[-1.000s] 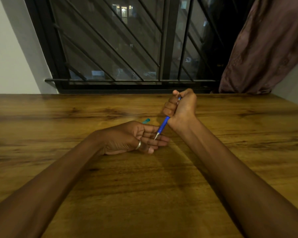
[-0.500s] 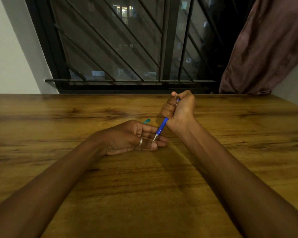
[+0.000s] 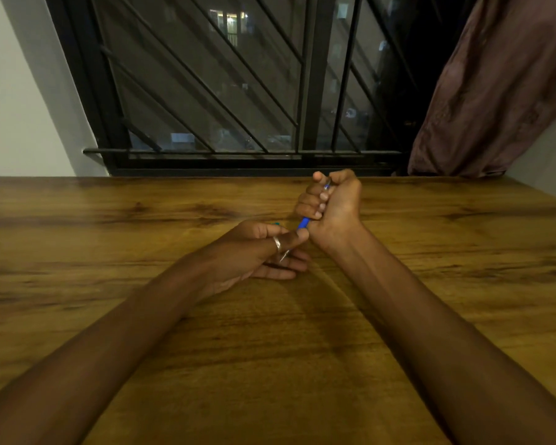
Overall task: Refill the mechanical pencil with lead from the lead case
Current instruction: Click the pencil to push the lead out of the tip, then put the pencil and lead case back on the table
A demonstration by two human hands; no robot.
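My right hand is closed in a fist around a blue mechanical pencil, with the thumb on its top end. The pencil slants down to the left, and its metal tip shows between the fingers of my left hand. My left hand lies on its side on the wooden table. Its ringed upper digit lies across the pencil's lower barrel, and the other fingers are stretched out below the tip. Only a teal sliver of the lead case shows behind my left hand.
A barred window runs along the table's far edge. A brown curtain hangs at the far right and a white wall stands at the far left. Both forearms rest on the table.
My left hand has turned and risen, and its upper digit now lies over the pencil's lower barrel, not flat under the tip. My right hand has shifted slightly left with the pencil.
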